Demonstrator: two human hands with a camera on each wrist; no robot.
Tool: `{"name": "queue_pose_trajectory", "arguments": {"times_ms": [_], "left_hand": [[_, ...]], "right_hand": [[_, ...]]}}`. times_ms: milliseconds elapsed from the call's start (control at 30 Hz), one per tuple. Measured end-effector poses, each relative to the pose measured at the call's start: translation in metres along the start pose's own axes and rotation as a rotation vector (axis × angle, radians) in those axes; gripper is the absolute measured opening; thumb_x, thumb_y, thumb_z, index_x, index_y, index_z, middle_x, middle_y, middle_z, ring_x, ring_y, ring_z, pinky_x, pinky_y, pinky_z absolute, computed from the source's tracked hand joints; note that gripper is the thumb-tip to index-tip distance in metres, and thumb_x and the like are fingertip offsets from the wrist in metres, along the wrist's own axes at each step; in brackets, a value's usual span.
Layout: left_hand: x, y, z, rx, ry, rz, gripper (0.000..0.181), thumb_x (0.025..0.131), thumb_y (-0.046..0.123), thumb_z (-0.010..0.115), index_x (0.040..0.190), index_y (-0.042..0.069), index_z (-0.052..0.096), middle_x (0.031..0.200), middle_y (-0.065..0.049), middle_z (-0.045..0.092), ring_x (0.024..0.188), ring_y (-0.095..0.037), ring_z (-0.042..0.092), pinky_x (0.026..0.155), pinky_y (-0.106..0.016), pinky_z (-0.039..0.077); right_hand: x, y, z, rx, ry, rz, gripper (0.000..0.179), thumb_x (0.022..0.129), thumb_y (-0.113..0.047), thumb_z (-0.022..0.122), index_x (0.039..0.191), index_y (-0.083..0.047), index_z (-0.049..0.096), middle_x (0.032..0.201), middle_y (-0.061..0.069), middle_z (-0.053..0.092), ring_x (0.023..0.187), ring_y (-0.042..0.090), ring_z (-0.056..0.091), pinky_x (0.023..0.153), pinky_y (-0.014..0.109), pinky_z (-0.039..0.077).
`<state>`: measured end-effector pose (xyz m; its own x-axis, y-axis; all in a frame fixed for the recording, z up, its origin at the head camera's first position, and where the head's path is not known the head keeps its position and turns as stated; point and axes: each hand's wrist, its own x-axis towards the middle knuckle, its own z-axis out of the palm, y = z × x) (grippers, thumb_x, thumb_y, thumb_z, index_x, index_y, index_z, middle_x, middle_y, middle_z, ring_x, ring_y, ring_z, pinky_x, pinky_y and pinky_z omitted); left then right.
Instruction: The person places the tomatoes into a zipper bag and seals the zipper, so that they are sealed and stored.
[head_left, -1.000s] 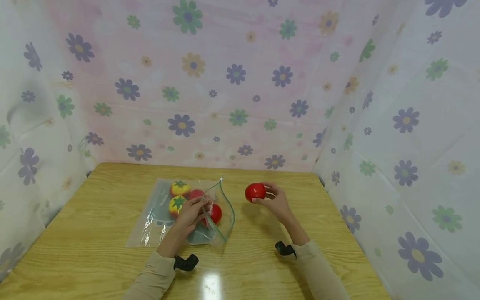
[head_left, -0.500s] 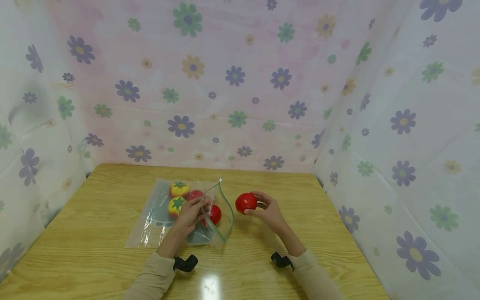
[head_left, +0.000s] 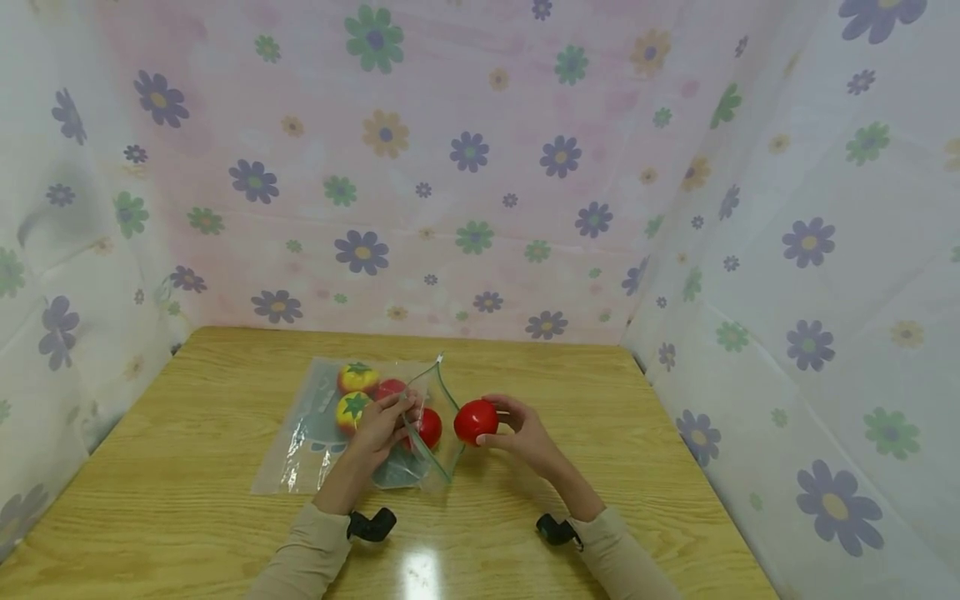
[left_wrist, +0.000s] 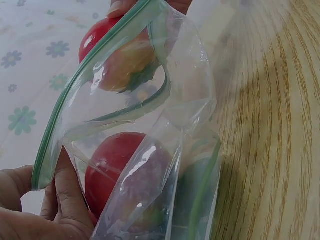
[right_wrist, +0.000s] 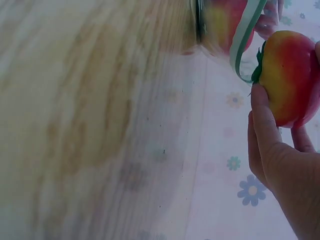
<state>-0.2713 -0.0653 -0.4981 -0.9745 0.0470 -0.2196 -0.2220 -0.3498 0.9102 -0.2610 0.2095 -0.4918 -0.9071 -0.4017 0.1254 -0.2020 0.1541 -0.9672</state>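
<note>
My right hand [head_left: 521, 437] grips a red-and-yellow toy tomato [head_left: 476, 422] with a green leafy top [right_wrist: 259, 62], between thumb and fingers. The tomato is right at the mouth of a clear zip bag [head_left: 296, 450] with a green zip strip [left_wrist: 75, 90]. My left hand [head_left: 384, 425] pinches the near upper edge of the bag's mouth and holds it spread. Inside the bag lie several more tomatoes: two show yellow with green tops [head_left: 354, 410], and a red one [left_wrist: 112, 165] sits just within the opening. The left fingers partly hide the contents.
The bag lies on a wood-grain table [head_left: 585, 400]. A flowered cloth [head_left: 480, 192] stands behind the table and along both sides. Each wrist wears a black camera mount [head_left: 372, 525].
My right hand has carried the tomato left and toward me, from beside the bag up to its mouth. The left hand and the bag have stayed in place.
</note>
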Motion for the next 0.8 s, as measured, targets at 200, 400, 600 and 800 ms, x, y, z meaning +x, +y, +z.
{"name": "queue_pose_trajectory", "arguments": {"times_ms": [200,400,600,800], "left_hand": [[0.000,0.001,-0.001,0.006,0.001,0.000,0.030,0.104,0.013,0.060,0.127,-0.007,0.061,0.083,0.004,0.071,0.073,-0.005,0.065,0.063,-0.018,0.055],[-0.002,0.001,0.001,-0.008,0.003,0.001,0.023,0.103,0.013,0.062,0.120,-0.003,0.065,0.081,0.004,0.071,0.071,-0.005,0.066,0.062,-0.017,0.054],[-0.005,0.003,0.002,-0.005,0.007,0.007,0.021,0.103,0.013,0.062,0.117,-0.002,0.067,0.081,0.004,0.072,0.071,-0.005,0.066,0.062,-0.017,0.054],[-0.006,0.005,0.003,0.001,0.017,0.008,0.024,0.102,0.013,0.064,0.118,-0.003,0.066,0.082,0.004,0.072,0.073,-0.006,0.065,0.064,-0.018,0.056]], "right_hand": [[0.001,0.002,0.002,-0.013,-0.023,0.001,0.060,0.088,-0.004,0.079,0.142,-0.006,0.055,0.140,0.017,0.057,0.120,0.032,0.058,0.095,0.038,0.055],[0.001,0.002,0.007,-0.050,-0.042,-0.009,0.059,0.087,-0.008,0.080,0.142,-0.008,0.057,0.139,0.015,0.059,0.121,0.033,0.059,0.096,0.041,0.055],[0.003,0.002,0.013,-0.076,-0.070,-0.025,0.057,0.087,-0.008,0.081,0.140,-0.009,0.059,0.140,0.014,0.059,0.119,0.033,0.060,0.094,0.038,0.056],[0.003,-0.002,0.016,-0.094,-0.089,-0.043,0.057,0.088,-0.009,0.080,0.140,-0.007,0.058,0.140,0.016,0.059,0.120,0.034,0.061,0.094,0.037,0.057]]}}
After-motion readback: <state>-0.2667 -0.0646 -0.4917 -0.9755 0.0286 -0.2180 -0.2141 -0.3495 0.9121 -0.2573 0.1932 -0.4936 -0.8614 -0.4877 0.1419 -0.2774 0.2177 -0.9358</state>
